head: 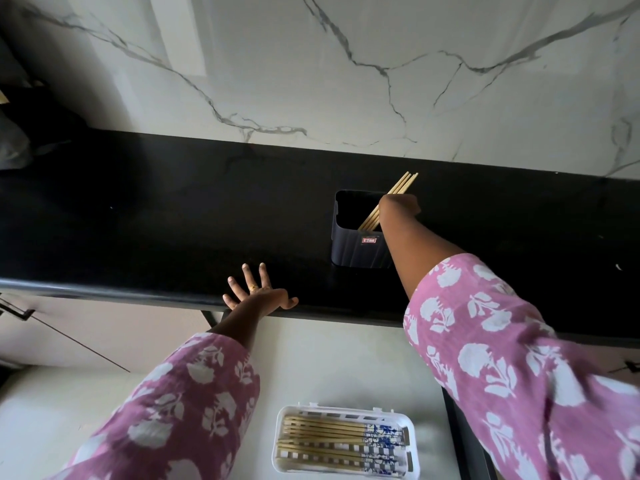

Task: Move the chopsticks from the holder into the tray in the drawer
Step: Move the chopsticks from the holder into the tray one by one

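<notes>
A black square holder [358,249] stands on the black counter [173,220]. Several bamboo chopsticks [403,183] lean out of it toward the back right. My right hand [400,207] reaches over the holder's right rim and is closed around those chopsticks. My left hand [258,294] rests flat on the counter's front edge, fingers spread, holding nothing. Below, in the open white drawer [346,358], a white slotted tray [287,414] holds several chopsticks [329,439] lying sideways, their blue-and-white patterned ends to the right.
A white marble wall [311,64] rises behind the counter. Dark objects [20,109] sit at the far left of the counter. A cabinet front with a black handle [17,310] is at the lower left.
</notes>
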A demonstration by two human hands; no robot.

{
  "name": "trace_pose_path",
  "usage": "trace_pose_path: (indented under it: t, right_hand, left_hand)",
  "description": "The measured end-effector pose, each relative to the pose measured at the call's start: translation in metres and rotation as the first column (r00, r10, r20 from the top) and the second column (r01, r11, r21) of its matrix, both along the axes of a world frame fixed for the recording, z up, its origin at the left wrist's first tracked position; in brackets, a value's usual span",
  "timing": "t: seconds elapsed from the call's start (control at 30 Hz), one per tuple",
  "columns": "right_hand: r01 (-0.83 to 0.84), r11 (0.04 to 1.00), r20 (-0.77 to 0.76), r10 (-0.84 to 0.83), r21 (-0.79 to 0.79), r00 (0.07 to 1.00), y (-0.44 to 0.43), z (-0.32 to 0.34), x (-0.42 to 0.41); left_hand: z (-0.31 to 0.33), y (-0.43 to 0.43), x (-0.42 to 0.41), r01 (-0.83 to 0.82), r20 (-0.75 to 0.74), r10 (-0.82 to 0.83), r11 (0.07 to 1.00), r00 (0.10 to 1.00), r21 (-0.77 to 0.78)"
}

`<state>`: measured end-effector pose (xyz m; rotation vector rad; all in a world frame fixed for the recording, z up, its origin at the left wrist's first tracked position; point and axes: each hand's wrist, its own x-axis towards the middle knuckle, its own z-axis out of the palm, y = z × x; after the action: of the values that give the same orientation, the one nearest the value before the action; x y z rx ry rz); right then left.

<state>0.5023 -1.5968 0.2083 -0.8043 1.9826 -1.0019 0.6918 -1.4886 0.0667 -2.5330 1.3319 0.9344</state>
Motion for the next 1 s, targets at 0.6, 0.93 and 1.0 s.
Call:
trace_pose_path:
  t: [0.6,0.93,1.0]
  right_hand:
    - [0.115,0.971,-0.216,-0.161,-0.210,0.963,0.002,0.035,-0.026]
    - [0.180,0.902,0.136,-0.137,-0.393,0.981,0.029,0.061,-0.060]
    - [0.141,0.880,0.278,-0.010,-0.454,0.960,0.047,0.061,-0.057]
  left_hand:
    - [0.005,0.006,0.000,0.012,-0.034,-0.014,0.999,0.999,-0.052]
    - [0.020,0.016,-0.003,0.007,-0.067,-0.011,0.998,0.998,-0.064]
    - [0.022,0.018,-0.003,0.008,-0.068,-0.013,0.998,0.998,-0.070]
